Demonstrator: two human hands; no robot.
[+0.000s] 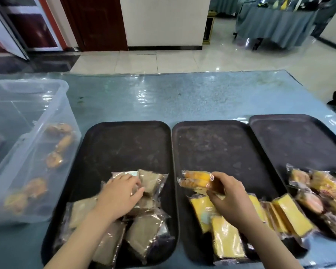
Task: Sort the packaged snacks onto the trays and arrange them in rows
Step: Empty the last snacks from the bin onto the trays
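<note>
Two hands, right hand (228,199) pinching orange snack (197,179)

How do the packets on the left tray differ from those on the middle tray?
The left tray holds brown packets; the middle tray holds yellow packets. The left hand rests on brown ones; the right hand pinches an orange-yellow packet. All are clear-wrapped.

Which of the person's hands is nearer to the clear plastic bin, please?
Left. The left hand rests on brown packets on the tray beside the clear plastic bin; the right hand is over the middle tray, farther away.
</note>
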